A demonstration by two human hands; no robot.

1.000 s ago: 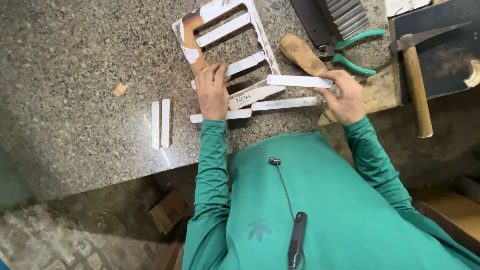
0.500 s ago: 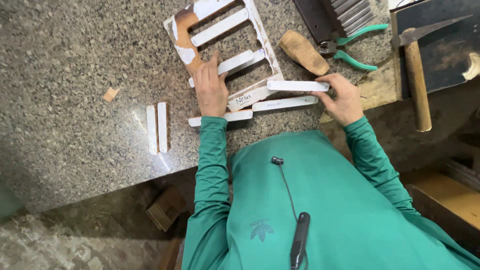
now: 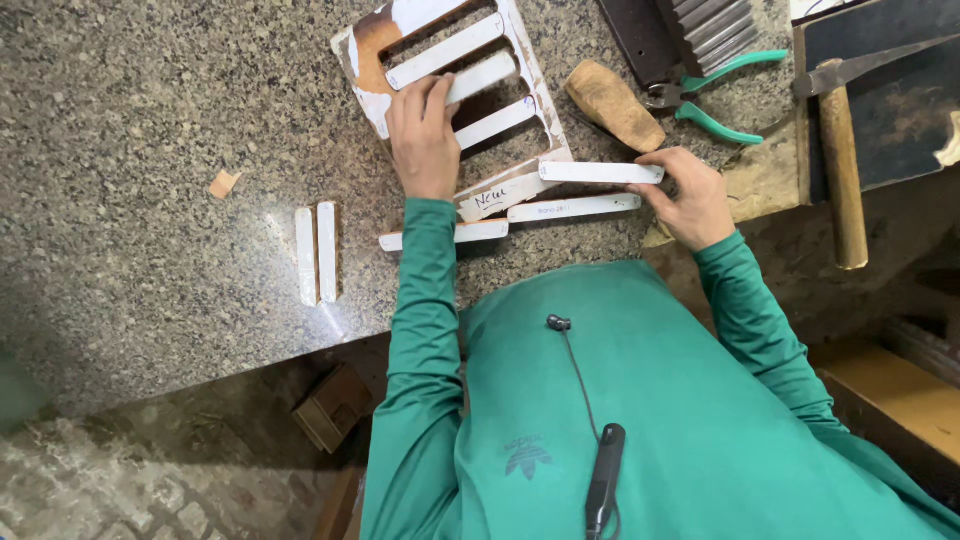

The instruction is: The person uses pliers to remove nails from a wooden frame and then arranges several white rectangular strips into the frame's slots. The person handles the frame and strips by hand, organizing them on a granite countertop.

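A slatted wooden frame (image 3: 540, 120), painted white with brown patches, lies on the speckled granite counter (image 3: 150, 120). My left hand (image 3: 425, 140) presses flat on its slats near the lower edge. My right hand (image 3: 690, 195) grips the right end of a white strip (image 3: 600, 172) held against the frame's bottom corner. Two more white strips lie just below: one long strip (image 3: 572, 208) and one (image 3: 480, 232) partly under my left forearm.
Two short white strips (image 3: 317, 254) lie side by side at the left, with a small wood chip (image 3: 223, 184) above them. A wooden block (image 3: 613, 105), green-handled pliers (image 3: 715, 95) and a hammer (image 3: 842, 170) sit at the right. The counter edge runs below my arms.
My hands and the frame have kept their places relative to each other. The view has drifted slightly.
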